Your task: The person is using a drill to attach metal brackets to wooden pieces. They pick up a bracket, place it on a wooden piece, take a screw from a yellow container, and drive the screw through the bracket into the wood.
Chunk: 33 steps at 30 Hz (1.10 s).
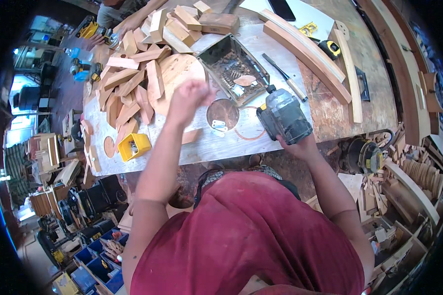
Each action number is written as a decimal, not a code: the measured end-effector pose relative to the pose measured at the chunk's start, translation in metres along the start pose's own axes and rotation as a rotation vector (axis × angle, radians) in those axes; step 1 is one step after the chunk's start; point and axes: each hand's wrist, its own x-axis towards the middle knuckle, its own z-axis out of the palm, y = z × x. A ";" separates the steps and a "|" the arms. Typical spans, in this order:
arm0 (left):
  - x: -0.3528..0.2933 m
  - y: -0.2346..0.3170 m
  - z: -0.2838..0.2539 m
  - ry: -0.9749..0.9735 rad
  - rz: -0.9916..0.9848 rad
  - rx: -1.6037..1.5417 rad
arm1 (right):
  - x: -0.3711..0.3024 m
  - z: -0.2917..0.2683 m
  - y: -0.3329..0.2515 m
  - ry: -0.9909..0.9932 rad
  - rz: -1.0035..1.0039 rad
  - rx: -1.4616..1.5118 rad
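Observation:
My right hand (pixel 300 144) grips a black cordless power tool (pixel 286 118) with yellow accents, held at the near edge of the bench; its narrow end points away from me. Over the bench, my left hand (pixel 189 100) is raised and blurred, its fingers curled in; whatever they may hold is hidden. Beyond it lies a round wooden board (pixel 179 73). Between and beyond my hands sits an open metal box (pixel 209 65) of screws and small hardware. Small white metal plates (pixel 219 125) lie by a round cutout (pixel 216 109) in the metal-topped surface.
Cut wood blocks (pixel 128 73) are heaped at the left, behind a yellow bin (pixel 134 147). Long curved wood pieces (pixel 307 61), a tape measure (pixel 331 49) and a chisel (pixel 285 77) lie to the right. Another person's hand (pixel 97 40) holds a yellow power tool (pixel 87 30) at far left.

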 end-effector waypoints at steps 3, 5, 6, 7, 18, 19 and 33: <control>-0.059 -0.033 -0.002 0.049 -0.029 -0.159 | 0.031 0.009 -0.005 -0.078 -0.310 -0.506; -0.085 -0.047 0.001 0.149 -0.120 -0.248 | 0.033 0.016 -0.006 0.015 -0.324 -0.651; -0.089 -0.049 0.002 0.153 -0.087 -0.293 | 0.032 0.019 -0.005 0.007 -0.312 -0.800; -0.094 -0.050 0.002 0.184 -0.093 -0.335 | 0.030 0.021 -0.004 0.031 -0.385 -0.930; -0.104 -0.037 -0.034 -0.091 -0.004 -0.944 | -0.023 0.098 -0.079 -0.441 0.225 0.011; -0.107 -0.037 -0.039 -0.107 -0.008 -0.980 | -0.024 0.106 -0.086 -0.431 0.269 -0.029; -0.132 -0.049 -0.095 -0.044 -0.039 -0.800 | -0.016 0.144 -0.105 -0.525 -0.377 -0.726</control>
